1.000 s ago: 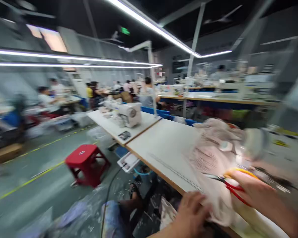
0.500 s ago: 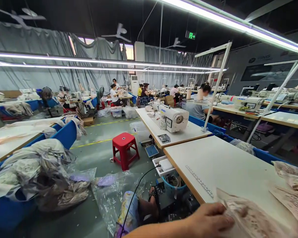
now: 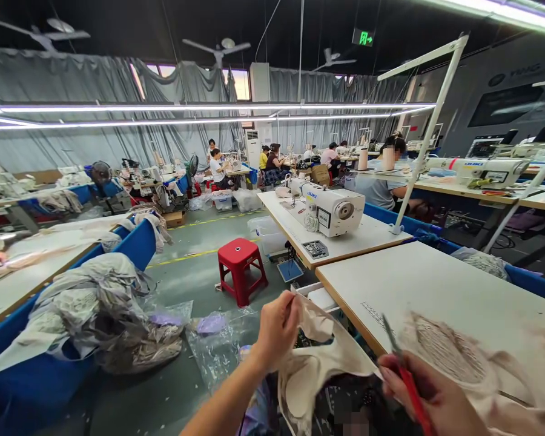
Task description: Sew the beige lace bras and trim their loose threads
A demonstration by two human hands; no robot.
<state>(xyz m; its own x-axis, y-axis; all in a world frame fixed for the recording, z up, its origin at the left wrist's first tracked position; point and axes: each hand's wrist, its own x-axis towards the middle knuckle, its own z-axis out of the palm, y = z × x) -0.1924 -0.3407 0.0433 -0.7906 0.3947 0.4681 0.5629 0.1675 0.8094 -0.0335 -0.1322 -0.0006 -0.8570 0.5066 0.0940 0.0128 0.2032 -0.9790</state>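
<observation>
Beige bra (image 3: 345, 348) stretches between left fingers (image 3: 293, 312) pinching one end and right fingers (image 3: 390, 380) grasping red-handled scissors (image 3: 411, 387), seemingly its other edge too; best held taut, blades clear.

Beige bra (image 3: 345, 346), red-handled scissors (image 3: 411, 387) beside white table (image 3: 418, 275)

The left hand (image 3: 277, 330) pinches one end of the bra; the other reaches the right hand (image 3: 442, 396), which grips the scissors, blades upward. Beige fabric (image 3: 449, 351) lies on the table; beyond stand a JUKI sewing machine (image 3: 329, 212) and red stool (image 3: 238, 253).
</observation>
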